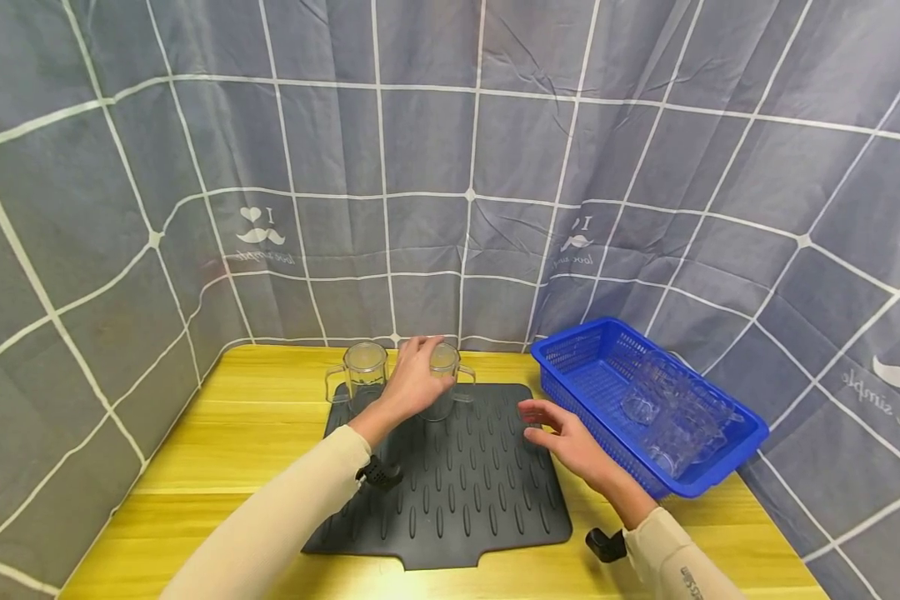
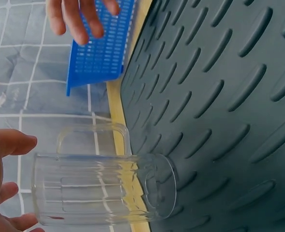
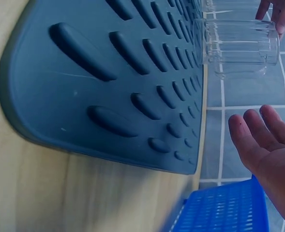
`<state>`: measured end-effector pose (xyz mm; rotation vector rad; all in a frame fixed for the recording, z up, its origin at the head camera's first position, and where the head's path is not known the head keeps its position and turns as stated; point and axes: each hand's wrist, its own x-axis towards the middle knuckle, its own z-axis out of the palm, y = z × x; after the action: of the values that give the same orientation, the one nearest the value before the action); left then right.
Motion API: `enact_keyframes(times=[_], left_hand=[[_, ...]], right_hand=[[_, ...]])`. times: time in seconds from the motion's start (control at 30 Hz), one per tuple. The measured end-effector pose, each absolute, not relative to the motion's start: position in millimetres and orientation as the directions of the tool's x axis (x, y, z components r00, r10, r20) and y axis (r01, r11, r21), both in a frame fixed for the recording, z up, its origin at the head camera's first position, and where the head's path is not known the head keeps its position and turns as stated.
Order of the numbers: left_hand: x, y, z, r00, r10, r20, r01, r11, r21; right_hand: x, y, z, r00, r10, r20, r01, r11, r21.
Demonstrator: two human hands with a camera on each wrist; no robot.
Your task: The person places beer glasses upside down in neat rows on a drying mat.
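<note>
Over mug point(image 1: 444, 379), left hand point(image 1: 414, 382) arched.

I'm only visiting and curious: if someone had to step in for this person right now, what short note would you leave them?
Left hand: fingers over the top of a clear glass mug standing at the back edge of the dark ribbed mat; whether it grips, I cannot tell.
Right hand: open, holding nothing, hovering between the mat and the blue basket.
Done: a second glass mug already stands on the mat, to the left of the first.
Left: several clear glass pieces lie in the basket, probably next for the mat.
</note>
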<state>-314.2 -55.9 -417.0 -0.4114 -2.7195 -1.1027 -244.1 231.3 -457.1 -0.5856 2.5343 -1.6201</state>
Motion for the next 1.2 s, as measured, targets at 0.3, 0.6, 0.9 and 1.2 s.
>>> enact_keyframes(times=[0.3, 0.6, 0.9, 1.2], left_hand=[[-294.7, -56.2, -414.0, -0.928, 0.202, 0.315, 0.366, 0.657, 0.659], [-270.5, -56.6, -413.2, -0.915, 0.225, 0.334, 0.398, 0.622, 0.674], [-248.9, -54.7, -411.3, -0.913, 0.229, 0.337, 0.406, 0.584, 0.703], [-230.6, -53.6, -415.3, -0.908, 0.246, 0.338, 0.418, 0.532, 0.736]], right_hand=[[-250.1, 234.9, -447.4, -0.917, -0.359, 0.171, -0.306, 0.363, -0.88], [-254.1, 242.1, -436.9, -0.915, -0.354, 0.193, -0.321, 0.349, -0.88], [-263.9, 248.3, -425.9, -0.901, -0.338, 0.273, -0.396, 0.377, -0.837], [-267.7, 261.6, -406.8, -0.906, -0.341, 0.252, -0.391, 0.441, -0.808]])
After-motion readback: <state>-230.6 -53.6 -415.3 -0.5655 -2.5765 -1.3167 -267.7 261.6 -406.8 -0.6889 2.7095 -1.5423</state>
